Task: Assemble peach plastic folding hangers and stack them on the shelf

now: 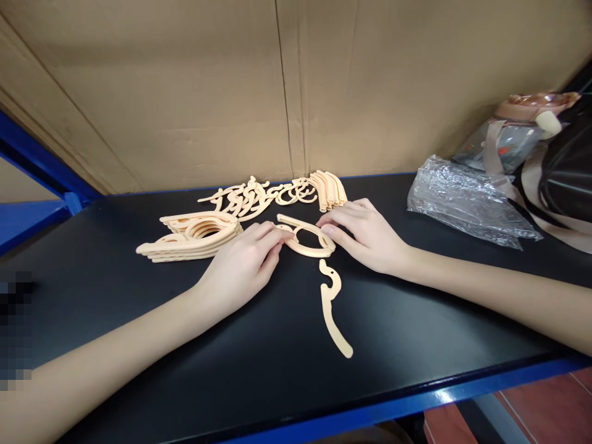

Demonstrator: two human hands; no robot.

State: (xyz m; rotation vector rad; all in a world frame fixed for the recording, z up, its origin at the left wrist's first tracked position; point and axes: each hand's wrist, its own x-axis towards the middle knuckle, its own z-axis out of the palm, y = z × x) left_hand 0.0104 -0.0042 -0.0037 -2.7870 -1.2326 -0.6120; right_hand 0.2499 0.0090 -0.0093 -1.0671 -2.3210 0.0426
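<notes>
A cream plastic folding hanger (312,251), folded into a loop, lies on the dark tabletop between my hands. My left hand (247,256) has its fingertips closed on the hanger's left end. At the right end, the thumb and fingers of my right hand (367,234) pinch the hanger's tip, partly covering it. Just below it, towards me, a loose curved hook piece (329,305) of the same plastic lies flat. Left of my left hand sits a neat stack of folded hangers (185,250).
Behind my hands lie a loose pile of hook pieces (250,198) and a row of curved arm pieces (327,190). Crumpled clear plastic bags (462,200), a bottle (509,135) and a black bag (567,169) are at the right. A cardboard wall (185,92) stands behind.
</notes>
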